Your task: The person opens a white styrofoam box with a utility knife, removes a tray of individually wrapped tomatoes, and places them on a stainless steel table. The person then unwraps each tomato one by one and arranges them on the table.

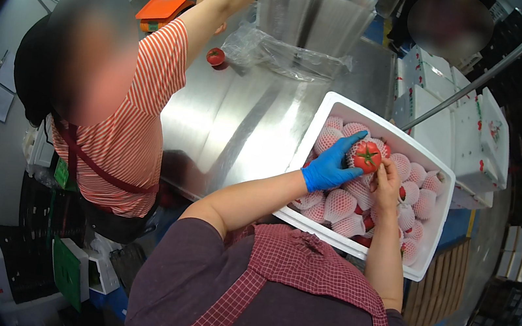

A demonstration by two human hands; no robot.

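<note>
Over a white foam box point(439, 219), I hold a red tomato point(367, 156) with its green calyx facing up. Pink foam netting shows at the tomato's left edge. My left hand point(327, 168), in a blue glove, is closed round its left side. My bare right hand point(387, 187) grips the tomato's right edge, fingers bent; its fingertips are partly hidden. Beneath both hands, the box holds several tomatoes in pink foam net sleeves point(339, 206), packed closely, with red skin showing between some.
The box stands on a steel table point(233, 126). A lone tomato point(215, 57) lies near clear plastic film point(275, 56) and stacked clear trays point(314, 8). At left, a co-worker in a striped shirt point(142, 114) reaches across. White cartons point(436, 107) and a metal bar point(476, 79) are at right.
</note>
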